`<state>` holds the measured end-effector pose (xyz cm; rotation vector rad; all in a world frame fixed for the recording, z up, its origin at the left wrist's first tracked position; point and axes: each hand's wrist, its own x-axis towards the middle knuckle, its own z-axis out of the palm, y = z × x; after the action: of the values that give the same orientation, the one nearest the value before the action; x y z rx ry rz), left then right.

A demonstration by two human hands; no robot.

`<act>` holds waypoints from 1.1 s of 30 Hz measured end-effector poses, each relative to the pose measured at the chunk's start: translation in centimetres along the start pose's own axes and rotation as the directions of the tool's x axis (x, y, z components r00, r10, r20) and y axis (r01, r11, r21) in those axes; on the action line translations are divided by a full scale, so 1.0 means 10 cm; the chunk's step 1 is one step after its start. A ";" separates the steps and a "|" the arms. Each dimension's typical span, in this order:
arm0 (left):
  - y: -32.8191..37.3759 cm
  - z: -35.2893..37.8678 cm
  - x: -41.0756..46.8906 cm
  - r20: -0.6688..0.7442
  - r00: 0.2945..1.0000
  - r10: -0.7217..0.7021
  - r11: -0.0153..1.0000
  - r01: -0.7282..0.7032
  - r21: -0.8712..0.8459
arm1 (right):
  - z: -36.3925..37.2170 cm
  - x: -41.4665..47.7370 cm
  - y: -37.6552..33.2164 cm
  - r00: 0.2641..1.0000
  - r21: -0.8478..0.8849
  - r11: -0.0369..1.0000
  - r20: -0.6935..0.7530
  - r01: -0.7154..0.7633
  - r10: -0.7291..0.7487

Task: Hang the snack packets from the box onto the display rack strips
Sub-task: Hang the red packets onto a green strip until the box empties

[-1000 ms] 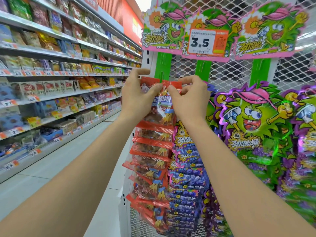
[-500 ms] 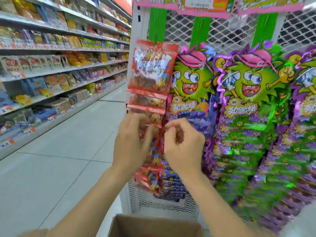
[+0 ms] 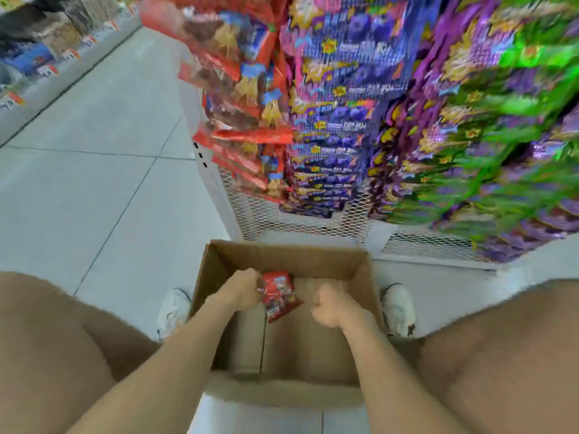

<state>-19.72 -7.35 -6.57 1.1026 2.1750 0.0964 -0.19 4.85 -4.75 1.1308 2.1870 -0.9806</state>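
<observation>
In the box [image 3: 282,250], down from the rack [image 3: 266,214], fingers of the left hand [image 3: 239,289] grip a fresh red packet [image 3: 279,292]. The right hand [image 3: 332,308] curls empty.

Wearing white low-top sneakers, left sneaker [image 3: 174,311] and right sneaker [image 3: 398,310] showing dark scuffing, forearms [image 3: 188,346] and knees [image 3: 501,339] going uncovered.
</observation>
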 end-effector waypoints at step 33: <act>0.58 -0.56 -0.28 -0.094 0.941 -0.324 0.652 0.151 -0.743 | -0.01 -0.05 -0.33 0.915 0.398 0.858 -0.362 0.325 -0.179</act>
<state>-18.06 -4.41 1.24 0.3370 2.1188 0.9300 -2.74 3.38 -3.12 1.2901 2.4840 -1.5889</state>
